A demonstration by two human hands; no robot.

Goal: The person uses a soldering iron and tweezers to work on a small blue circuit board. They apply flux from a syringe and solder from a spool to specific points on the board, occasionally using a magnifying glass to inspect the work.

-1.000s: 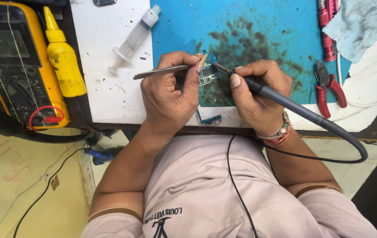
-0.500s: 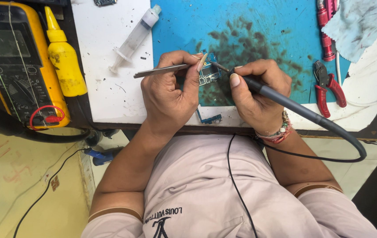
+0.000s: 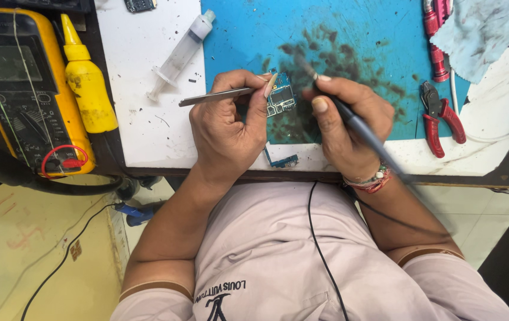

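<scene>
Head view: your left hand (image 3: 227, 128) pinches slim metal tweezers (image 3: 215, 97), long axis pointing right, beside the small blue circuit board (image 3: 280, 98) on the blue bench mat (image 3: 355, 35). Your right hand (image 3: 343, 128) wraps a grey corded soldering iron (image 3: 355, 125), tip apparently just right of the board.

light: bright, even | shadows: soft, under hands (image 3: 278, 125) | blur: soldering iron (image 3: 361, 128) | focus: sharp
</scene>
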